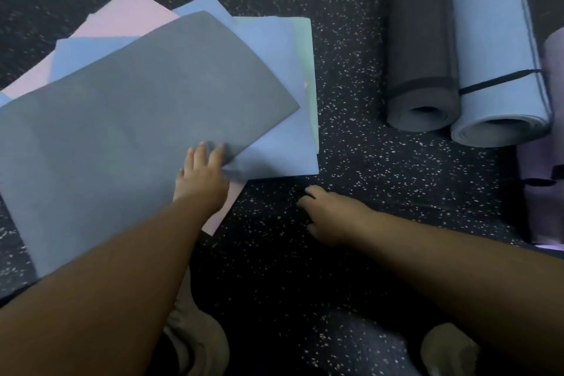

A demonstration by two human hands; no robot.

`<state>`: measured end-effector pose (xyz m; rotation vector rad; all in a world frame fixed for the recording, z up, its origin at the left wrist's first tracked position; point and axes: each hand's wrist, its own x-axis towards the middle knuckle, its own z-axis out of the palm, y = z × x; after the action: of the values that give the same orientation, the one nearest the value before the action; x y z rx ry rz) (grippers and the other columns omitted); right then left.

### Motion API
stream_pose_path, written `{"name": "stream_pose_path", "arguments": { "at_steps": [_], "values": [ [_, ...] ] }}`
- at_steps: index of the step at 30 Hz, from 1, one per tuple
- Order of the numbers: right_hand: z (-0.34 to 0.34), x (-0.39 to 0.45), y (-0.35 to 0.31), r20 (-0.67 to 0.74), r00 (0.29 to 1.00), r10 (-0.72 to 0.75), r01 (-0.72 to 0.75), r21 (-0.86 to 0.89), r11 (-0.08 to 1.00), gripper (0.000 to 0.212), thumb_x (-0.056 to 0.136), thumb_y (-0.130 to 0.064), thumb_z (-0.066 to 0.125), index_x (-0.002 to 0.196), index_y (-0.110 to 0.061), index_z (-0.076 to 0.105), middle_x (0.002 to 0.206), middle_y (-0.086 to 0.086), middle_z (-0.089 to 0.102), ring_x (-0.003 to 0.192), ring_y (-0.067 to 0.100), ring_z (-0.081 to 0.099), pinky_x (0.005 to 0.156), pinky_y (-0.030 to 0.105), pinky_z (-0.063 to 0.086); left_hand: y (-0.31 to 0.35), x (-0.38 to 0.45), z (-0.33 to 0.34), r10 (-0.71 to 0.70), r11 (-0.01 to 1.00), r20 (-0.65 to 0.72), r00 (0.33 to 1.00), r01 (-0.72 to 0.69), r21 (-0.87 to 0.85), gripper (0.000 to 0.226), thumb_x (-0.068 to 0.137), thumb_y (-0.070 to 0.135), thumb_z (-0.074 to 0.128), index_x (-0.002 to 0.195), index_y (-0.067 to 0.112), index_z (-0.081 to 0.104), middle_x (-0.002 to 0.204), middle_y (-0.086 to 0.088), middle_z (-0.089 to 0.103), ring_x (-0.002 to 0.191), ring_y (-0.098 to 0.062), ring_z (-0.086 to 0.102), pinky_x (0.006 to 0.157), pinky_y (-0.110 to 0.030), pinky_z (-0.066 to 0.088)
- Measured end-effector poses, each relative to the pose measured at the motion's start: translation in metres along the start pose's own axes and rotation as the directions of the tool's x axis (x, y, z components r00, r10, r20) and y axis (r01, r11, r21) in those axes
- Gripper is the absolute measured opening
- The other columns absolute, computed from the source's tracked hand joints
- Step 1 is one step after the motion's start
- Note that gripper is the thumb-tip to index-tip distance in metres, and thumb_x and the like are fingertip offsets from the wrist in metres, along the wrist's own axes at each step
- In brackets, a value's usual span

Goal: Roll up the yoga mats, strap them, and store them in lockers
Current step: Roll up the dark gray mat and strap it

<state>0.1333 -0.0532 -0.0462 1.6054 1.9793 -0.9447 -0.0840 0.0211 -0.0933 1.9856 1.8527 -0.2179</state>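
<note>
Hidden: your left forearm covers the near edge of the grey mat (131, 119), and the left frame edge cuts that mat off. The blue mat (274, 70), pink mat (122, 18) and a pale green mat (308, 49) show only as slivers beneath it.
Cut off: the far ends of the rolled grey mat (421, 40) and rolled light-blue mat (500, 40) run out of the top; the purple mat (546, 137) at the right edge is dim and half out of view.
Open room: bare speckled floor (345, 137) lies between the flat stack and the rolls, and in front of your knees.
Left hand (203, 177): your fingers lie straight and close together on the grey mat's near right corner, pressing it flat; the corner edge sits right at your fingertips.
Right hand (329, 217): it sits over the floor, fingers loosely curled, holding nothing, just beside the stack's near right corner and apart from it.
Strap (500, 79): a dark band rings the rolled light-blue mat near its open end.
</note>
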Motion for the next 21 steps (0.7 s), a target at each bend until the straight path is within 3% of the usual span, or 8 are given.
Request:
{"name": "stream_pose_path", "arguments": {
  "at_steps": [3,8,11,14,16,18,21],
  "values": [
    [0.003,0.013,0.007,-0.053,0.999,0.01,-0.008,0.044,0.999,0.038,0.094,-0.023,0.048,0.13,-0.014,0.042,0.139,0.007,0.031,0.113,0.029,0.048,0.089,0.043,0.047,-0.009,0.019,0.009,-0.036,0.999,-0.036,0.999,0.037,0.003,0.061,0.099,0.035,0.045,0.152,0.026,0.015,0.16,-0.006,0.005,0.148,-0.026,0.001,0.115,-0.049,0.018],
    [0.008,0.026,0.021,-0.025,0.999,0.032,-0.031,0.067,0.997,0.042,0.096,-0.026,0.049,0.134,-0.014,0.039,0.144,0.006,0.027,0.12,0.029,0.044,0.095,0.044,0.045,-0.01,0.034,0.023,-0.071,0.996,-0.026,0.997,0.073,0.06,0.073,0.095,0.046,0.05,0.153,0.027,0.01,0.16,-0.006,0.002,0.147,-0.026,-0.003,0.115,-0.049,0.014],
    [0.01,0.029,0.026,-0.032,0.999,0.036,-0.034,0.063,0.997,0.041,0.095,-0.027,0.049,0.133,-0.015,0.04,0.144,0.005,0.027,0.12,0.028,0.045,0.095,0.043,0.045,-0.011,0.039,0.025,-0.058,0.991,-0.046,0.997,0.063,0.122,0.075,0.093,0.048,0.052,0.152,0.026,0.012,0.159,-0.008,0.007,0.146,-0.028,0.003,0.111,-0.05,0.024],
    [0.01,0.029,0.029,-0.036,0.999,0.031,-0.029,0.036,0.999,0.042,0.095,-0.029,0.049,0.133,-0.015,0.039,0.143,0.005,0.028,0.118,0.027,0.046,0.094,0.043,0.046,-0.014,0.046,0.019,-0.016,0.972,-0.042,0.999,0.025,0.233,0.067,0.097,0.037,0.052,0.151,0.021,0.016,0.152,-0.012,0.019,0.139,-0.033,0.019,0.093,-0.049,0.044],
    [0.006,0.028,0.03,-0.045,0.999,0.027,-0.026,0.025,0.999,0.042,0.094,-0.028,0.049,0.133,-0.015,0.039,0.142,0.005,0.029,0.116,0.027,0.047,0.092,0.043,0.047,-0.012,0.049,0.016,0.023,0.945,-0.004,1.0,-0.02,0.326,0.061,0.098,0.017,0.05,0.149,0.015,0.016,0.148,-0.016,0.024,0.133,-0.037,0.028,0.086,-0.047,0.049],
    [-0.001,0.025,0.028,-0.069,0.997,0.027,-0.026,0.023,0.999,0.041,0.094,-0.027,0.049,0.132,-0.015,0.04,0.14,0.004,0.03,0.115,0.026,0.048,0.09,0.043,0.047,-0.009,0.05,0.011,0.062,0.928,-0.007,0.998,-0.055,0.369,0.053,0.095,0.002,0.046,0.143,0.008,0.023,0.139,-0.017,0.036,0.121,-0.037,0.043,0.081,-0.044,0.05],
    [-0.017,0.018,0.022,-0.112,0.994,0.022,-0.022,0.001,1.0,0.042,0.094,-0.022,0.047,0.134,-0.016,0.037,0.143,0.008,0.028,0.119,0.029,0.045,0.092,0.045,0.046,-0.005,0.045,-0.006,0.095,0.899,-0.007,0.995,-0.083,0.43,0.042,0.094,-0.002,0.041,0.135,0.006,0.032,0.127,-0.014,0.05,0.104,-0.035,0.059,0.069,-0.039,0.04]
  ]
}}
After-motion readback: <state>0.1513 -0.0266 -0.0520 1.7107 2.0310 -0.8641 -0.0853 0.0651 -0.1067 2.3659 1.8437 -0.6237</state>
